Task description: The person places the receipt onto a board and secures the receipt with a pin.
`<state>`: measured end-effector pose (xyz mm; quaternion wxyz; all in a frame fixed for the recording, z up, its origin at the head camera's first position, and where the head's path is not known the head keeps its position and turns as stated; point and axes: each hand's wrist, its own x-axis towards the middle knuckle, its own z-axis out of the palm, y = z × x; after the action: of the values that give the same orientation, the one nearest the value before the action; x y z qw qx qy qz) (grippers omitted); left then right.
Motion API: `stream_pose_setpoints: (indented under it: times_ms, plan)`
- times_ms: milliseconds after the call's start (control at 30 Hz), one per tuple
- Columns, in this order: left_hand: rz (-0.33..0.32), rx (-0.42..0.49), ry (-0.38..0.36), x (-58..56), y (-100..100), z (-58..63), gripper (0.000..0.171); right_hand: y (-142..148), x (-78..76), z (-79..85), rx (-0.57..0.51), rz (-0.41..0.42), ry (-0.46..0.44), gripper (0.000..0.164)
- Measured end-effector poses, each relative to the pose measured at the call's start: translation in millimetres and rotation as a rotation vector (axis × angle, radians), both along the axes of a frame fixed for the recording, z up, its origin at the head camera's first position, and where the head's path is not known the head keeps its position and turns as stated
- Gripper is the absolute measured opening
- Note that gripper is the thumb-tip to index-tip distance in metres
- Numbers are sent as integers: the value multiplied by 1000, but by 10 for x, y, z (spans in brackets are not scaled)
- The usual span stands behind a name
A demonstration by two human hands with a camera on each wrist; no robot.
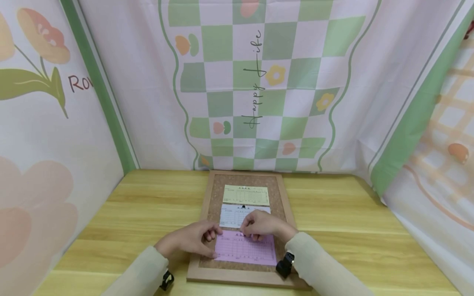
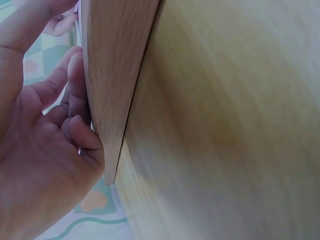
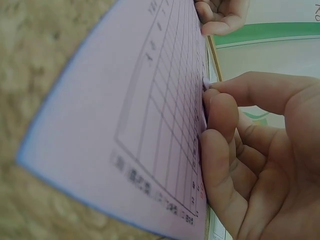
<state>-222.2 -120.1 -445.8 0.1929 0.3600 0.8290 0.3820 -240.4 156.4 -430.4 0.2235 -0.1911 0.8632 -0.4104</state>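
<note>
A pink printed form [image 1: 244,251] lies on the lower part of a wood-framed cork board [image 1: 214,193]. My left hand [image 1: 194,238] is at its left edge, with the index fingertip by the top corner and the thumb by the bottom corner. In the left wrist view, that hand's other fingers bend beside the wooden frame [image 2: 117,60]. At the form's top middle, my right hand [image 1: 264,224] pinches a small pale push pin [image 3: 206,84], mostly hidden by the fingertips. Above sit a white form [image 1: 227,218] with a black push pin [image 1: 243,206] and a yellow form [image 1: 246,196].
The board lies on a wood-grain table [image 1: 148,201], its far end close to a checked curtain [image 1: 252,82]. Printed fabric [image 1: 37,144] hangs at the left side and more hangs at the right. Each wrist wears a black camera [image 1: 285,265].
</note>
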Motion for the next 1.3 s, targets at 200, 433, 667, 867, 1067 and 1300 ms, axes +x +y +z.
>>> stream_pose_setpoints:
  times_ms: [200,433,667,867,1067,1300]
  plan:
    - [-1,-1,8,4,-1,5,49,-2,1,7,11,3,8,5]
    - [0,1,8,2,2,7,49,-16,-16,11,32,-3,16,5]
    - [0,5,5,3,7,15,49,-26,1,33,55,3,29,4]
    - [-2,3,2,12,19,18,50,-38,11,45,95,11,42,6]
    - [11,-3,-13,21,12,25,49,-42,13,50,99,18,43,7]
    - [12,0,-20,24,3,32,49,-3,-4,32,64,44,46,2]
